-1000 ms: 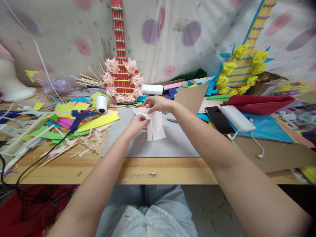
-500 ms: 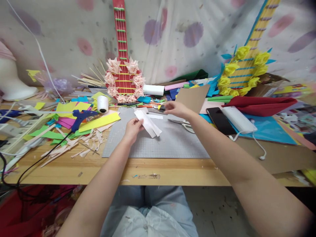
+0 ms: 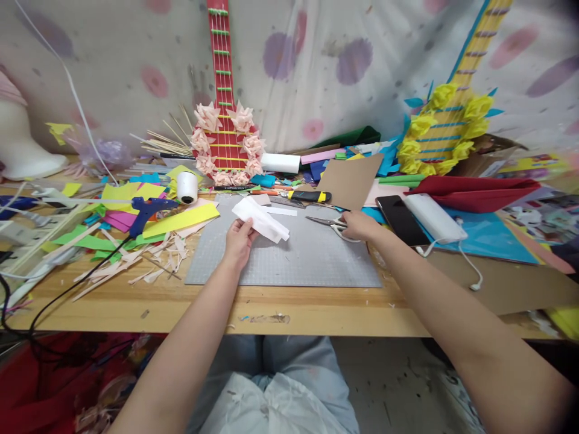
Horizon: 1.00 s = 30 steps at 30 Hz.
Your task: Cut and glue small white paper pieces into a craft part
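My left hand [image 3: 238, 239] pinches a folded pale pink paper piece [image 3: 262, 220] and holds it just above the grey cutting mat [image 3: 289, 259]. My right hand [image 3: 357, 226] rests on the handles of a pair of scissors [image 3: 326, 222] lying at the mat's right edge, fingers curled over them. A black and yellow utility knife [image 3: 310, 196] lies at the mat's far edge, with a small white paper strip [image 3: 281, 211] beside the held piece.
A blue glue gun [image 3: 147, 212] and a white roll [image 3: 187, 188] sit left among coloured paper scraps. A red paper guitar [image 3: 223, 120] and a yellow one [image 3: 446, 120] lean on the wall. A phone [image 3: 400, 218] and power bank [image 3: 434, 218] lie right.
My right hand let go of the pink paper, moved right past the utility knife and came down on the scissors. My left hand kept the paper and tilted it flatter.
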Available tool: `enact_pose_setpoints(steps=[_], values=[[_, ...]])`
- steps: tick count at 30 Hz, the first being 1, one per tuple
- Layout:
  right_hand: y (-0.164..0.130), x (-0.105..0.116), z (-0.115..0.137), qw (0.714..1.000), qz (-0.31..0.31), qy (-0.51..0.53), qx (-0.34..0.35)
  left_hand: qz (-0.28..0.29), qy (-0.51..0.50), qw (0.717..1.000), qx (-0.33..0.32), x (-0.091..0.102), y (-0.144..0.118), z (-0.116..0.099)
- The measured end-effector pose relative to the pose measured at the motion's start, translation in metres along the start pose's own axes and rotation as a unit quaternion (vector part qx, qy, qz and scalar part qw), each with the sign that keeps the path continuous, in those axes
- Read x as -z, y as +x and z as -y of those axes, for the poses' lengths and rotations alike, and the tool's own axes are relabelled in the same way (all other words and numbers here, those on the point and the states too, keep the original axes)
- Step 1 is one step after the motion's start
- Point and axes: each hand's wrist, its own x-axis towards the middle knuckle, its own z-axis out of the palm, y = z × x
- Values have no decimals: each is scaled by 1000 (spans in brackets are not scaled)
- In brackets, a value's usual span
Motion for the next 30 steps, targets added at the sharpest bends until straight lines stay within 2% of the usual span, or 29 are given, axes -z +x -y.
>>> enact_pose_setpoints(steps=[3,6,8,10,13,15,19,24,30], values=[[-3,7,-3,1000,2,30,2,-13,-7,1000,2,0,-2,-1],[-10,19,-6,987,-5,160,4,-21,-10,1000,0,-1,-2,-1],[-17,28,-1,959,-1,281,42,-23,-15,1000,-1,-1,-1,0],[-25,37,10,916,35,384,110,-26,-21,999,-2,-1,0,1],[-35,45,36,858,86,462,207,-30,-27,999,-6,-1,1,2],[-39,46,54,836,142,462,259,-32,-32,999,-6,0,1,2],[-37,42,74,818,244,437,283,-45,-28,999,-4,0,0,1],[-30,40,75,819,270,434,261,-45,-24,999,-8,1,0,1],[-31,42,69,796,311,452,255,-45,-14,999,-15,2,0,2]])
